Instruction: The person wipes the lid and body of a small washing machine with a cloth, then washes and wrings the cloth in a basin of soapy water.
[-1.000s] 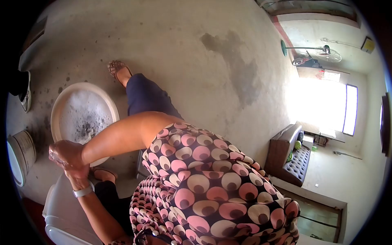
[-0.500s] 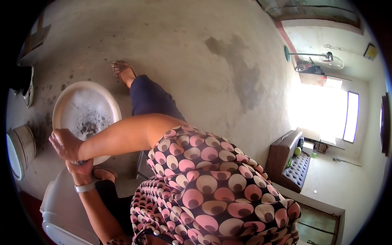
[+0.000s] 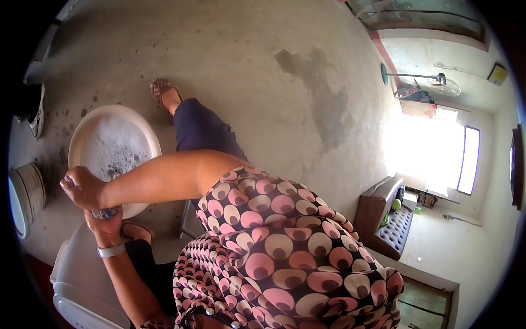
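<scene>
My right hand is closed, its fingers curled over a small grey, mottled bundle. My left hand, with a pale wristband, cups the same bundle from below, so the two hands press together around it. What the bundle is I cannot make out. Both hands are at the near rim of a round white basin on the floor. Inside the basin is cloudy, foamy water with dark patches. My right forearm crosses over the basin and hides part of it.
A white bucket stands left of the basin. Below is a translucent plastic container. A person's shoe shows at the left edge. My sandalled foot is beyond the basin. Far right are a sofa and a fan.
My right hand has shifted slightly up and left, and more of the grey bundle shows between my hands. The view has moved a little.
</scene>
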The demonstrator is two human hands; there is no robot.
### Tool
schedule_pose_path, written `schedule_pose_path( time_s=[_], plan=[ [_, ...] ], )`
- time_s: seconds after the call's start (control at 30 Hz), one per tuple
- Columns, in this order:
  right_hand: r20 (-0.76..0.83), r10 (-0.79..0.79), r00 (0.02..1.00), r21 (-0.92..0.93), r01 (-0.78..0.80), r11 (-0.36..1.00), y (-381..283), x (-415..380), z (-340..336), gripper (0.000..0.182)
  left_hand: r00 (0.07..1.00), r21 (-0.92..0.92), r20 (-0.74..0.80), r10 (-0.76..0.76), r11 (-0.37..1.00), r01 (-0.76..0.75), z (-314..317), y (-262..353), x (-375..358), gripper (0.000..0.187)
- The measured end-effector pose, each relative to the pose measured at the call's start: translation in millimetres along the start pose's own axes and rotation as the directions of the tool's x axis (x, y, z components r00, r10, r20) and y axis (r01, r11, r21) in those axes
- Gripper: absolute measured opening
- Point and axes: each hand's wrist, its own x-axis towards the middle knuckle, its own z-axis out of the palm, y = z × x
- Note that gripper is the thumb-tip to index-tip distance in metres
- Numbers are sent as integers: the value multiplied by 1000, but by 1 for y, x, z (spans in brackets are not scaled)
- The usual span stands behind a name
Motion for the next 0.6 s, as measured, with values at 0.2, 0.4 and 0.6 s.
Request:
schedule_pose_path(
  time_s=[0.2, 0.4, 0.6],
  plan=[
    [130, 65, 989, 115, -80, 990, -16, -6, -14, 31, 992, -288, -106, -75, 957, 41, 28, 11, -19, 36],
    [328, -168, 930, -13, 182, 983, 36, 25, -4, 26, 961, -585, 124, -249, 764, 273, 79, 36, -53, 24],
    [314, 239, 919, 186, -306, 934, 29, 31, -16, 39, 995, -710, 49, -82, 698, 93, 89, 27, -43, 21]
  ],
)
